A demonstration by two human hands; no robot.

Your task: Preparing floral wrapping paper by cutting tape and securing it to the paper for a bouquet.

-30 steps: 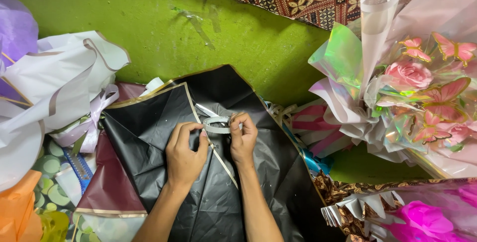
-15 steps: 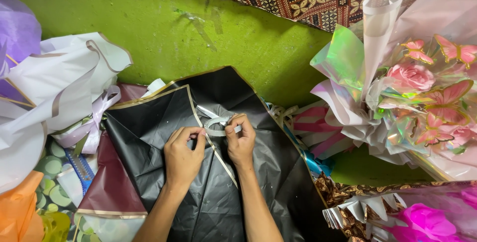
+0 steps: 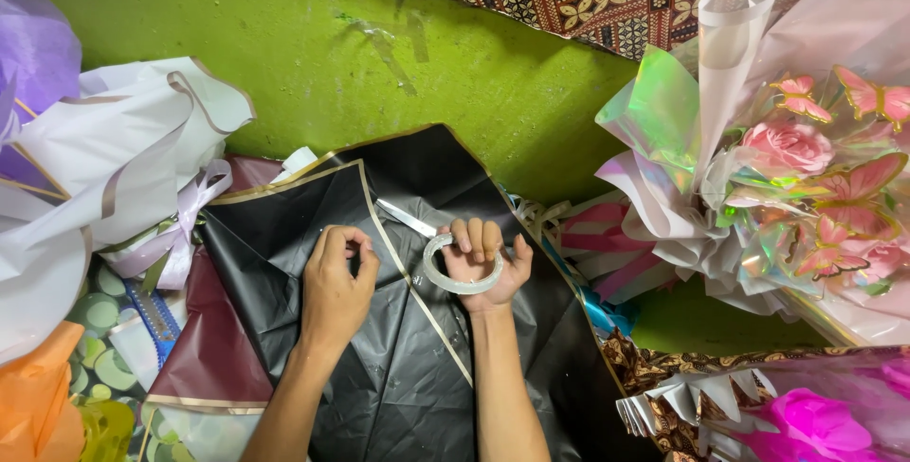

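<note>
R hand (image 3: 483, 263) was clamped on a clear tape roll (image 3: 461, 264) over the black gold-edged wrapping sheet (image 3: 417, 367). L hand (image 3: 334, 289), just left of the roll, pinched fingers together on that sheet; pink rose bouquet (image 3: 787, 187) lay well right.

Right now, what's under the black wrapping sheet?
A maroon sheet with a gold edge pokes out from under the black wrapping sheet at lower left. Both hands rest on top; whatever lies beneath its middle is covered.
</note>
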